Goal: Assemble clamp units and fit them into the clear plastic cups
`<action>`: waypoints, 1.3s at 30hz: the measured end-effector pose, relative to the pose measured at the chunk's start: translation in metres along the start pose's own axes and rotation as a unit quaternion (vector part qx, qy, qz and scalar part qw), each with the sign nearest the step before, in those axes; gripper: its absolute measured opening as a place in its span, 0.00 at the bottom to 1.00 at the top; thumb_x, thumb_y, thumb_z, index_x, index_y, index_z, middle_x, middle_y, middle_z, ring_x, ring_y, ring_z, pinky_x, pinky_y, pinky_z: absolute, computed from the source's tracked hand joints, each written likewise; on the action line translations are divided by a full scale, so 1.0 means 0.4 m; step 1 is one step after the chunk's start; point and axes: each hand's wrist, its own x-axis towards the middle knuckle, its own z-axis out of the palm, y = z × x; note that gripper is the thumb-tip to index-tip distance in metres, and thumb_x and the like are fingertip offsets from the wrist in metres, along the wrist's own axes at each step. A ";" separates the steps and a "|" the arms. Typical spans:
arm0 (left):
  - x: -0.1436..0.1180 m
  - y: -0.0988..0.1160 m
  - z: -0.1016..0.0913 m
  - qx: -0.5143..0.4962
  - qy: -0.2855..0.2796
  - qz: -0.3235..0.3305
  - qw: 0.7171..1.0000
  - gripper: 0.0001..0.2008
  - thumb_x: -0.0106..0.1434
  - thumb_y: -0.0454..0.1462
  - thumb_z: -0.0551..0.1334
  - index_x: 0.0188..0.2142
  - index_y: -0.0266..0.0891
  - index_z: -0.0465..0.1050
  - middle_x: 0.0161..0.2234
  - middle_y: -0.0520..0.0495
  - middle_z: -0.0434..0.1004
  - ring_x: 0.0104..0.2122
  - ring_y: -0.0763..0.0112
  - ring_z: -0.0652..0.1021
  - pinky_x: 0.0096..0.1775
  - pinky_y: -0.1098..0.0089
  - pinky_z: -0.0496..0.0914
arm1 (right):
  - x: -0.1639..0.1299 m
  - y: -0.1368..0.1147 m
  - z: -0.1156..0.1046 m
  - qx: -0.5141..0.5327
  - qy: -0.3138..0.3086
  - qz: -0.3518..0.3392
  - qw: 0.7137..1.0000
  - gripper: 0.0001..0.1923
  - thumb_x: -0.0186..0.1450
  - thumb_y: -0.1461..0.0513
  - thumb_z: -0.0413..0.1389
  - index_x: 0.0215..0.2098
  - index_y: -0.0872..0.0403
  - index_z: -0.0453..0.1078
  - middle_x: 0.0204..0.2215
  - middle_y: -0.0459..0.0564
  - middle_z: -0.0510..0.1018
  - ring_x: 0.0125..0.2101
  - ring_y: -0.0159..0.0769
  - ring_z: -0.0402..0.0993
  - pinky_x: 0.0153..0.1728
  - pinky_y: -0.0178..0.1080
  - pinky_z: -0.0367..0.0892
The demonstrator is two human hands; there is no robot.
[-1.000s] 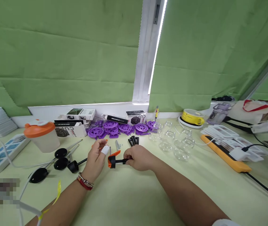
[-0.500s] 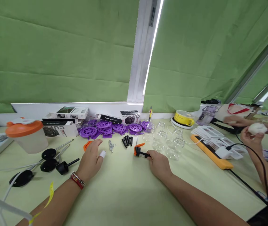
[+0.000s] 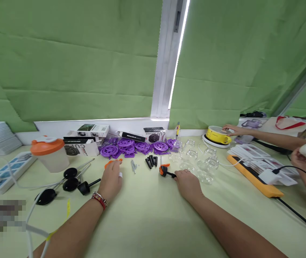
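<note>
Your right hand pinched the black-and-orange clamp against the table; your left hand's fingers lay open over an orange piece.

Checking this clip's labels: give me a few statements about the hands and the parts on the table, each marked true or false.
1. The right hand touches the black-and-orange clamp on the table. True.
2. The left hand is lifted high above the table. False: it lies low on the table, fingertips at an orange piece.
3. The purple discs lie near the window sill. True.
4. The orange-lidded cup lies tipped over. False: it stands upright.
5. A co-worker's hand reaches to the yellow pot. True.
</note>
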 end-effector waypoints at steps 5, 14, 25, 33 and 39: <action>0.010 0.027 -0.041 0.074 -0.059 0.028 0.995 0.21 0.52 0.24 0.51 0.44 0.37 0.70 0.45 0.37 0.73 0.48 0.55 0.70 0.51 0.55 0.62 | -0.015 -0.032 -0.009 -0.029 0.093 -0.098 0.990 0.15 0.59 0.74 0.48 0.40 0.57 0.70 0.37 0.56 0.74 0.38 0.42 0.67 0.35 0.40 0.59; 0.050 -0.055 -0.235 0.178 -0.159 -0.148 0.960 0.15 0.56 0.38 0.52 0.39 0.34 0.71 0.39 0.32 0.75 0.40 0.48 0.75 0.36 0.59 0.67 | -0.020 -0.159 -0.004 -0.064 0.136 -0.253 0.956 0.12 0.61 0.73 0.47 0.38 0.58 0.69 0.37 0.57 0.71 0.38 0.44 0.64 0.37 0.44 0.58; 0.010 -0.086 -0.236 0.199 -0.352 -0.100 0.909 0.20 0.42 0.29 0.58 0.39 0.37 0.71 0.37 0.32 0.78 0.36 0.48 0.78 0.33 0.58 0.68 | 0.151 -0.417 -0.024 0.255 -0.085 -0.126 0.955 0.13 0.67 0.61 0.46 0.39 0.57 0.71 0.40 0.56 0.74 0.39 0.39 0.70 0.38 0.39 0.61; 0.011 -0.081 -0.210 0.181 -0.358 -0.075 0.913 0.22 0.46 0.23 0.54 0.42 0.32 0.69 0.40 0.29 0.76 0.41 0.49 0.77 0.37 0.59 0.69 | 0.221 -0.516 0.000 0.339 -0.156 0.017 0.927 0.13 0.63 0.57 0.50 0.35 0.56 0.72 0.35 0.56 0.77 0.33 0.41 0.74 0.28 0.37 0.62; 0.023 -0.068 -0.239 0.106 -0.290 -0.080 0.948 0.32 0.50 0.25 0.53 0.56 0.32 0.56 0.46 0.29 0.71 0.45 0.50 0.74 0.41 0.59 0.68 | 0.221 -0.512 0.003 0.372 -0.157 0.043 0.914 0.07 0.57 0.61 0.55 0.32 0.56 0.72 0.31 0.55 0.77 0.30 0.40 0.72 0.25 0.36 0.59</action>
